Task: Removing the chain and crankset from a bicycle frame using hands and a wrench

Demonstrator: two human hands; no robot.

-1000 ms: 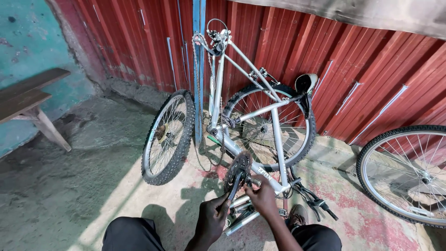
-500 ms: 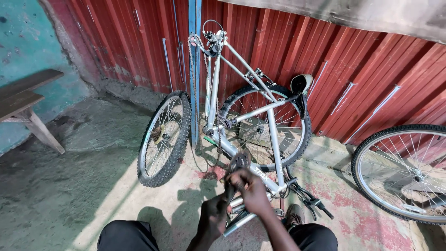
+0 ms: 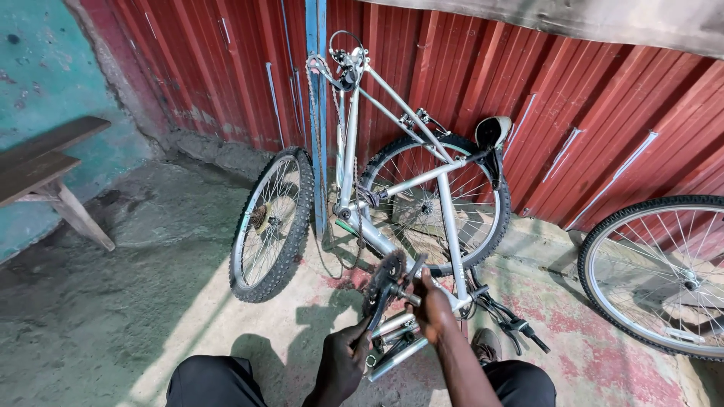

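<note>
**Silver bicycle upended against a red wall, both hands at the crank**

The silver bicycle frame [image 3: 445,218] stands on end at the centre of the picture, handlebars [image 3: 505,320] on the ground at lower centre and its rear end high against the red corrugated wall [image 3: 603,98]. One wheel [image 3: 434,203] sits within the frame; a second, knobbly wheel [image 3: 271,224] leans apart to the left, so the machine appears partly taken down or not yet put together. The crank and chainring [image 3: 385,280] remain on the frame, with a chain [image 3: 326,151] hanging loose above. The right hand [image 3: 431,305], fingers curled shut, grips the frame just beside the crank. The left hand [image 3: 343,356], lower and closed, holds a dark part by the chainring; what exactly cannot be told. A wooden bench [image 3: 45,169] stands at left; another wheel [image 3: 656,275] at right.
</note>
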